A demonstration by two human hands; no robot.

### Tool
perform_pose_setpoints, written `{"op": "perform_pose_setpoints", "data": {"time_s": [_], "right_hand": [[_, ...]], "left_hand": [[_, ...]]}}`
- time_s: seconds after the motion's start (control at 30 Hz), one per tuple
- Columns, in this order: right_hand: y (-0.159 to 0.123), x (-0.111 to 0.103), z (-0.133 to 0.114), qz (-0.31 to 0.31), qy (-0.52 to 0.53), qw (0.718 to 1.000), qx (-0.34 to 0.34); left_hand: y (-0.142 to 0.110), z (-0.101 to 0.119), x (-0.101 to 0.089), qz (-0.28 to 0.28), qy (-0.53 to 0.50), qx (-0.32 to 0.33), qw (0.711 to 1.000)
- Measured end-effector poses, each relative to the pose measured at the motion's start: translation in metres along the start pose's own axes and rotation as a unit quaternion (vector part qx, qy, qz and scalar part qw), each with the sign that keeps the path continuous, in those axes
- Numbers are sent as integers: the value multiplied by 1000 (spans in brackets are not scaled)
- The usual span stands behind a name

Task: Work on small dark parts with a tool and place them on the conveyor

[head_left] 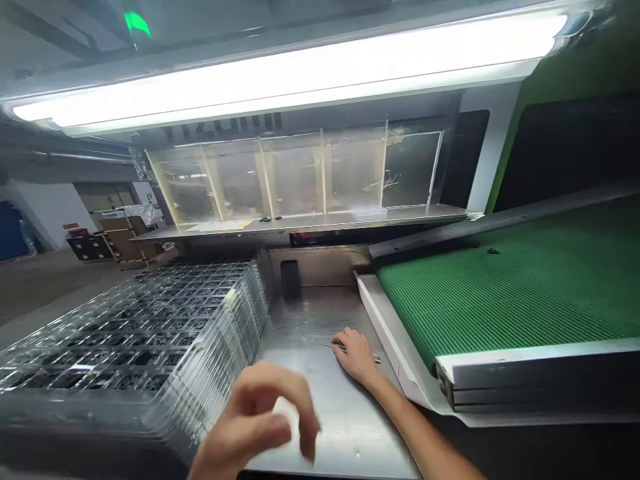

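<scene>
My right hand (356, 355) rests on the steel worktop (305, 320), fingers curled over a thin metal tool, seemingly tweezers (334, 346), whose tips stick out to the left. My left hand (260, 420) hovers low in front, blurred, with fingers bent downward and apart and nothing in them. It is just right of a tall stack of clear plastic trays (130, 340) that hold small dark parts.
A green conveyor belt (510, 287) with a metal frame runs along the right. A clear-panelled shelf (310, 173) sits behind the worktop under a bright strip light (300, 73). A small dark block (291, 278) stands at the back of the worktop. Boxes stand far left.
</scene>
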State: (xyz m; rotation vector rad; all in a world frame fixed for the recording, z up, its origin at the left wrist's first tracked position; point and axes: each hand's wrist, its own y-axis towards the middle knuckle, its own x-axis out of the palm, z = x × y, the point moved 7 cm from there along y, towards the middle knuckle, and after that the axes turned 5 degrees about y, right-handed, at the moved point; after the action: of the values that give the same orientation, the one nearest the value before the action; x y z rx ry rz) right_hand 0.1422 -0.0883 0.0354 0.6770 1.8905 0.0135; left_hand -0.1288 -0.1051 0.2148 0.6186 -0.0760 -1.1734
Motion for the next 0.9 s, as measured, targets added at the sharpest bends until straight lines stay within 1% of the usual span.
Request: {"op": "perform_pose_setpoints", "data": {"time_s": [0.03, 0.07, 0.13, 0.17, 0.23, 0.27, 0.3, 0.37, 0.43, 0.5, 0.63, 0.73, 0.9], "right_hand": [[0, 1, 0, -2, -2, 1000, -3], [1, 1, 0, -5, -4, 1000, -6], [2, 3, 0, -11, -8, 1000, -13], [2, 4, 0, -13, -11, 1000, -16], [3, 5, 1, -14, -16, 1000, -21], [4, 6, 2, -13, -18, 999, -23], [5, 6, 3, -12, -18, 999, -25], [6, 8, 5, -10, -13, 999, -32], [7, 11, 9, -6, -4, 999, -40], [8, 13, 13, 4, 8, 999, -49], [9, 18, 22, 23, 43, 996, -73], [9, 20, 25, 33, 67, 993, -93], [9, 16, 20, 62, 78, 989, -110]], "left_hand": [[19, -21, 2, 6, -30, -47, 998], [38, -46, 2, 37, -50, -92, 994], [68, -97, 2, 98, -73, -134, 983], [79, -124, 0, 133, -78, -148, 977], [91, -175, -6, 210, -71, -175, 959], [94, -196, -10, 253, -58, -179, 949], [95, -214, -15, 293, -45, -180, 938], [96, -240, -24, 354, -23, -174, 919], [97, -257, -31, 387, -9, -168, 907], [98, -270, -35, 403, 3, -166, 900], [95, -287, -35, 399, 20, -173, 900], [91, -291, -28, 369, 33, -170, 913], [95, -288, -11, 267, 91, -170, 944]]}}
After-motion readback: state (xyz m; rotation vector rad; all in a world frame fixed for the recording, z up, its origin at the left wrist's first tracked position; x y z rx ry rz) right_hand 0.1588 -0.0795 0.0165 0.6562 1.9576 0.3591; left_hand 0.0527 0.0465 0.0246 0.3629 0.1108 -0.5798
